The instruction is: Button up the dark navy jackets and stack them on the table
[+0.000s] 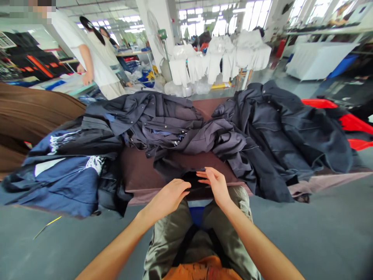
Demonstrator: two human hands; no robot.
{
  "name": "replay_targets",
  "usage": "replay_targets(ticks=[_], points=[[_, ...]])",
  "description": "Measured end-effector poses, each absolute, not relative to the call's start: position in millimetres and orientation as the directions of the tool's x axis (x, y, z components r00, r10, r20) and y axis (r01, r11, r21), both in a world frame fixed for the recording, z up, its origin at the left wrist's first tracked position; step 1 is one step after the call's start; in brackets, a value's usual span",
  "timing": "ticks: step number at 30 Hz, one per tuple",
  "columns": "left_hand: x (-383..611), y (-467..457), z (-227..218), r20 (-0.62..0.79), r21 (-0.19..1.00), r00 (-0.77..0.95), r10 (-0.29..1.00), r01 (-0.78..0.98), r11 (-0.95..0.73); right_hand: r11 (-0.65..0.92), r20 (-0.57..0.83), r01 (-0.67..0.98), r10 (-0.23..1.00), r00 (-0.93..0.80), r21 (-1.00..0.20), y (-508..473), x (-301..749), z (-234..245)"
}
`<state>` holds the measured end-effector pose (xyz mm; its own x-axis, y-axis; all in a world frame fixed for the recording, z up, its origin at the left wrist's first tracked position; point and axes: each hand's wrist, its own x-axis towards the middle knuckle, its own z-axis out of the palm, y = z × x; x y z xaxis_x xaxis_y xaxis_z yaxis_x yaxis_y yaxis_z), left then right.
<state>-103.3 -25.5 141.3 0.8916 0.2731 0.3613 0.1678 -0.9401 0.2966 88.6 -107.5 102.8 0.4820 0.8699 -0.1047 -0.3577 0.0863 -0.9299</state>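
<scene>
A dark navy jacket (pixel 186 140) with snap buttons lies crumpled across the brown padded table (pixel 140 167) in front of me. A black piece of cloth (pixel 199 186) hangs at the table's near edge, between my hands. My left hand (pixel 173 192) is at this cloth, thumb and fingers brought together at its left side; the exact grip is partly hidden. Facing it, my right hand (pixel 215 184) has its fingers stretched out and apart, over the right side of the cloth. Whether those fingertips touch it is unclear.
Blue garments with white prints (pixel 72 182) are heaped at the left, beside brown fabric (pixel 32 124). More dark jackets (pixel 279 128) lie at the right, near a red item (pixel 352 122). White garments (pixel 218 58) hang behind the table. A person in white (pixel 84 46) stands at the left.
</scene>
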Motion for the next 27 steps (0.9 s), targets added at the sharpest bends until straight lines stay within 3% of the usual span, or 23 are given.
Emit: replay_targets(ticks=[4, 8, 14, 19, 27], points=[[-109.9, -23.1, 135.8, 0.501, 0.250, 0.842, 0.198, 0.078, -0.965, 0.125, -0.035, -0.271, 0.856, 0.516, -0.955, -107.3, 77.7, 97.1], [-113.1, -22.7, 127.9, 0.524, 0.263, 0.828, 0.199, 0.064, -0.963, 0.071, -0.047, -0.274, 0.915, 0.402, -0.959, -107.7, 67.9, 82.1], [-115.3, -20.9, 122.0, 0.523, 0.296, 0.825, 0.214, 0.059, -0.953, 0.043, 0.089, 0.134, 0.930, 0.356, -0.990, -109.2, 58.5, 71.1], [-121.3, -11.7, 118.4, 0.534, 0.263, 0.812, 0.235, 0.105, -0.959, 0.224, 0.308, 0.336, 0.925, 0.222, -0.915, -115.4, 55.5, 79.7], [-126.0, -10.4, 117.8, 0.520, 0.177, 0.833, 0.187, 0.109, -0.978, 0.341, 0.454, 0.615, 0.890, 0.032, -0.711, -127.8, 54.2, 94.8]])
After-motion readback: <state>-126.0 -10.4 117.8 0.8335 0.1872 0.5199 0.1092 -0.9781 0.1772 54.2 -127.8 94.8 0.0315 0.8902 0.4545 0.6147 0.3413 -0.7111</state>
